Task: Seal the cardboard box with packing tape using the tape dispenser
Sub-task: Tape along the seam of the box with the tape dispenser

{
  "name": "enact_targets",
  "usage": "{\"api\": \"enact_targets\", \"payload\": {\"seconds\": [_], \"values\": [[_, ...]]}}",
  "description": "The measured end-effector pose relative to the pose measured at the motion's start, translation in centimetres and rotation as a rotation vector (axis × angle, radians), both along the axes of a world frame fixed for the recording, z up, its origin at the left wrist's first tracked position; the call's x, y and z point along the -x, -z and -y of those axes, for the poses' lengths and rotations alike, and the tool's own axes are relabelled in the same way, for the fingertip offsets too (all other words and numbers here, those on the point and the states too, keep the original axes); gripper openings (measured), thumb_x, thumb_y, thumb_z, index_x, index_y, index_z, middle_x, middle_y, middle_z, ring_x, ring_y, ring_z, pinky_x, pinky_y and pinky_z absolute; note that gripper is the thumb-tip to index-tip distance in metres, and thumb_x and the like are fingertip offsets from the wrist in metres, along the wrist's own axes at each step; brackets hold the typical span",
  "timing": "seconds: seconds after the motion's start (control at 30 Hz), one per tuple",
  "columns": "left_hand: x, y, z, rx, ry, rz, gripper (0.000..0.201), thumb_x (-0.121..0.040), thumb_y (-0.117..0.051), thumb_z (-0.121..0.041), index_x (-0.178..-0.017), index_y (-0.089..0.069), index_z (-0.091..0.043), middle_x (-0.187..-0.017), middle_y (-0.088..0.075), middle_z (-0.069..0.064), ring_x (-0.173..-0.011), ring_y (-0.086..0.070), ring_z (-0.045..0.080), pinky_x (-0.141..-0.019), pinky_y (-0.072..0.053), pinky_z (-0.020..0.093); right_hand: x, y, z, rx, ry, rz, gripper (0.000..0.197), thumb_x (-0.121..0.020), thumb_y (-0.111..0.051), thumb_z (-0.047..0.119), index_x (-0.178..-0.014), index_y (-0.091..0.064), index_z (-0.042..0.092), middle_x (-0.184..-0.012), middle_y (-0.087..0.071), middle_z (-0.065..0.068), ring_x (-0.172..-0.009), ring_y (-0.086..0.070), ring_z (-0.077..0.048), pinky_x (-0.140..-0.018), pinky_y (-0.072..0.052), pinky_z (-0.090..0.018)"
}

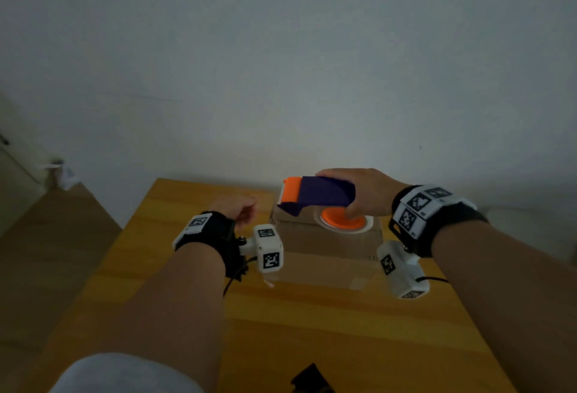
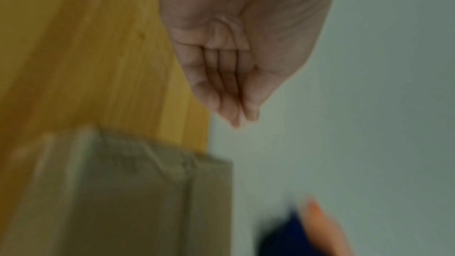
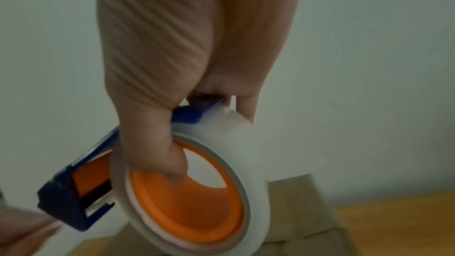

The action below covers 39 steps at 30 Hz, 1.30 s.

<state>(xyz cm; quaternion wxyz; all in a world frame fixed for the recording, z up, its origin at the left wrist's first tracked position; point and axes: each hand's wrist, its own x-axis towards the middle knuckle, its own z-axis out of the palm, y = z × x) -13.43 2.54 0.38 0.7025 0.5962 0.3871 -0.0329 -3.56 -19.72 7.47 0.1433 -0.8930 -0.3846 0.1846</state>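
A brown cardboard box (image 1: 327, 245) (image 2: 123, 201) (image 3: 307, 221) lies closed on the yellow wooden table (image 1: 312, 330), near its far edge. My right hand (image 1: 359, 202) (image 3: 172, 65) grips the blue and orange tape dispenser (image 1: 318, 194) (image 3: 74, 198) just above the box's far end. Its thumb is hooked into the orange hub of the clear tape roll (image 3: 246, 143). My left hand (image 1: 246, 210) (image 2: 236, 116) (image 3: 24, 231) is just left of the dispenser's mouth, fingertips and thumb pinched together. The clear tape end between them barely shows.
A pale wall stands right behind the table's far edge. The floor drops away to the left, with small clutter (image 1: 59, 170) by the wall. A dark object (image 1: 312, 377) sits at the table's near edge. Bare tabletop lies in front of the box.
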Motion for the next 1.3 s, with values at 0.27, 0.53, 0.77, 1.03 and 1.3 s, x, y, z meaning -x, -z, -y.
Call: {"api": "enact_targets", "payload": {"seconds": [0.27, 0.53, 0.77, 1.03, 1.3], "values": [[1.2, 1.3, -0.6, 0.004, 0.049, -0.056, 0.029, -0.092, -0.056, -0.010, -0.064, -0.055, -0.007, -0.046, -0.059, 0.001, -0.059, -0.048, 0.018, -0.062, -0.039, 0.027, 0.6, -0.1, -0.4, 0.116, -0.082, 0.109, 0.064, -0.077, -0.069, 0.021, -0.134, -0.044, 0.033, -0.114, -0.061, 0.002, -0.092, -0.053, -0.015, -0.079, -0.042, -0.028], [0.9, 2.8, -0.6, -0.105, 0.040, -0.093, 0.029, -0.086, -0.067, -0.018, -0.059, -0.060, -0.010, -0.061, -0.063, 0.006, -0.073, -0.056, 0.024, -0.093, -0.049, 0.041, 1.0, 0.4, -1.7, 0.142, -0.123, 0.128, 0.052, -0.078, -0.068, 0.024, -0.127, -0.051, 0.030, -0.100, -0.061, 0.006, -0.084, -0.053, -0.014, -0.072, -0.037, -0.025], [0.0, 4.5, -0.7, -0.037, 0.019, -0.101, 0.035, -0.091, -0.061, -0.012, -0.057, -0.056, -0.006, -0.048, -0.059, 0.005, -0.056, -0.050, 0.021, -0.069, -0.047, 0.034, 0.7, 0.6, -2.4, 0.176, -0.128, 0.121, 0.052, -0.076, -0.069, 0.025, -0.125, -0.052, 0.030, -0.091, -0.054, 0.012, -0.080, -0.052, -0.013, -0.065, -0.035, -0.022], [-0.5, 5.7, 0.6, -0.073, 0.055, -0.193, 0.025, -0.087, -0.067, -0.024, -0.079, -0.064, -0.001, -0.085, -0.067, 0.015, -0.069, -0.062, 0.024, -0.062, -0.054, 0.032, 0.0, 1.2, -3.2, 0.233, -0.149, 0.116, 0.052, -0.075, -0.070, 0.027, -0.123, -0.052, 0.030, -0.097, -0.059, 0.010, -0.084, -0.052, -0.014, -0.073, -0.038, -0.027], [-1.2, 5.7, 0.3, -0.276, 0.036, -0.255, 0.064, -0.073, -0.077, -0.039, -0.121, -0.056, -0.002, -0.098, -0.069, 0.016, -0.087, -0.068, 0.032, -0.082, -0.057, 0.044, -0.2, 1.4, -3.4, 0.231, -0.153, 0.153, 0.050, -0.075, -0.070, 0.034, -0.122, -0.053, 0.031, -0.101, -0.063, 0.009, -0.087, -0.055, -0.015, -0.073, -0.039, -0.027]]}}
